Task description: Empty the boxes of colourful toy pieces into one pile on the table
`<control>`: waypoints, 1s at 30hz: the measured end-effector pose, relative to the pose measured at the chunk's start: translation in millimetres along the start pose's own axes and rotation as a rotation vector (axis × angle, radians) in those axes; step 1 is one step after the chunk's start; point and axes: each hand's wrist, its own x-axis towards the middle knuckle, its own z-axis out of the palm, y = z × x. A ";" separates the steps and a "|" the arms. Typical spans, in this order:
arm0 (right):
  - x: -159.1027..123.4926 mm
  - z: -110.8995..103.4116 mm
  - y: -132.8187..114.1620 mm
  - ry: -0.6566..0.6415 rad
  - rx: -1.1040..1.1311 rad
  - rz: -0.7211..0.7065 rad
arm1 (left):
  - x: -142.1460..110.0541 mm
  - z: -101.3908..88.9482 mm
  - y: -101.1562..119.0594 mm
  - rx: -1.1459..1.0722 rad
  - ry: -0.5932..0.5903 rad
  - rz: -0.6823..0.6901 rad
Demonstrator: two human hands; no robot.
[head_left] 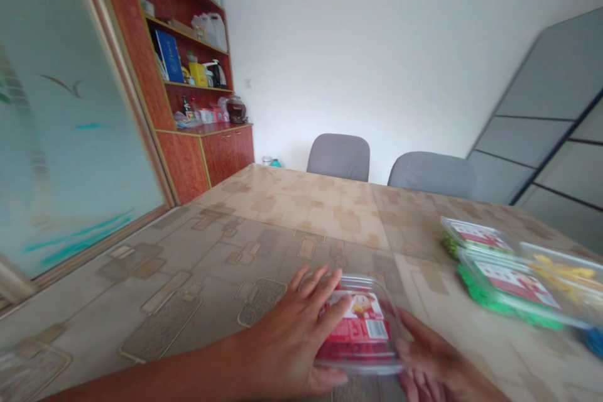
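Note:
A clear plastic container (355, 361) with red contents and a red and white label (362, 317) is low in the middle of the view, at the patterned table. My left hand (296, 326) rests across its left side, fingers spread over the lid and thumb at the near edge. At the right side, my right hand (433, 355) grips the container, its thumb along the wall and its fingers curled low, partly hidden. Motion blurs that hand and the container slightly.
To the right stand a container with green contents (509, 301), a smaller green one (475, 235), and one with yellow pieces (565, 270). Something blue (594, 342) shows at the right edge. Two grey chairs (338, 157) stand beyond the table (198, 264); a wooden cabinet (226, 151) is back left.

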 end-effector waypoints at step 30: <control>58.8 29.5 -49.4 0.045 -1.207 -0.466 | -7.2 22.7 0.1 0.267 0.134 0.109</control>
